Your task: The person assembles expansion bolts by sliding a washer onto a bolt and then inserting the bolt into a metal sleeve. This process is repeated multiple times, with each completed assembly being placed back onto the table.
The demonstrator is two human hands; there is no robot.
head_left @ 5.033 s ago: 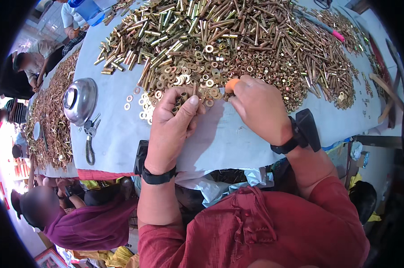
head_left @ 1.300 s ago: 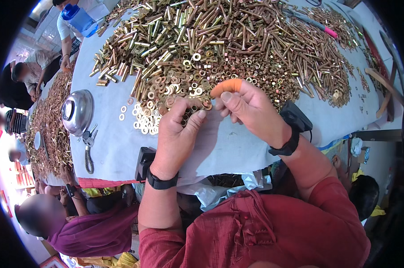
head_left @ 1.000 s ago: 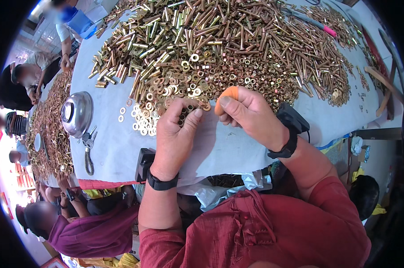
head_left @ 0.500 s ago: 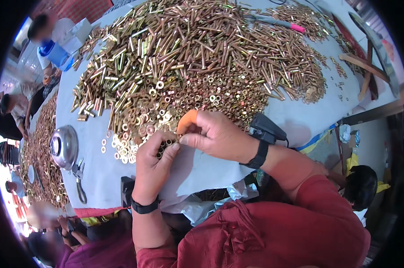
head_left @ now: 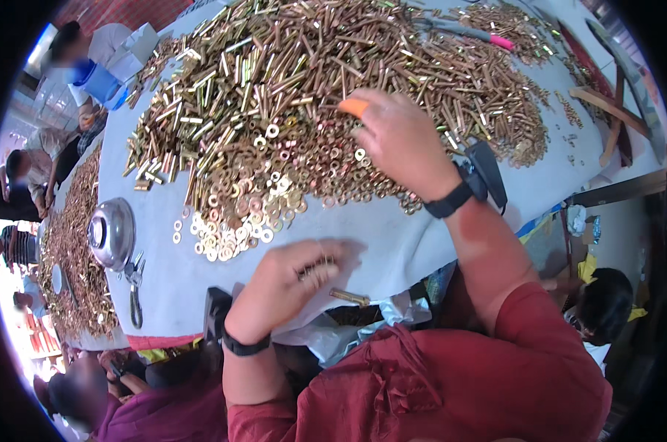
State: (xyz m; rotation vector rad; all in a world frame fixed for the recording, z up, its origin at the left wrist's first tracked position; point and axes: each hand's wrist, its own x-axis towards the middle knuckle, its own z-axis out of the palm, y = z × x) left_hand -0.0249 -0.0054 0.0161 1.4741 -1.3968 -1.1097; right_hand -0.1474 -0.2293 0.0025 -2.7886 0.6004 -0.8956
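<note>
My left hand (head_left: 285, 283) is over the near part of the table, its fingers curled round several small brass-coloured nuts (head_left: 316, 268). Just beyond its fingertips, at the table's front edge, is a single brass-coloured bolt (head_left: 348, 297); I cannot tell whether it lies there or is in the air. Over the far pile, my right hand (head_left: 405, 144) reaches out with its fingers apart and nothing visible in them. An orange finger cover (head_left: 354, 107) sits on one of its fingers. Below that hand lie loose nuts (head_left: 333, 166) and a heap of bolts (head_left: 296, 66).
Flat washers (head_left: 234, 237) spread out left of the nuts. A shiny metal bowl (head_left: 114, 234) and keys on a strap (head_left: 134, 283) lie further left. A pink-tipped tool (head_left: 499, 42) rests in the far heap. Plastic bags (head_left: 326, 342) hang below the front edge. Other people sit at left and right.
My hands have come apart: the right has moved up and away over the heap, the left toward the front edge. A bolt now shows beside the left hand.
</note>
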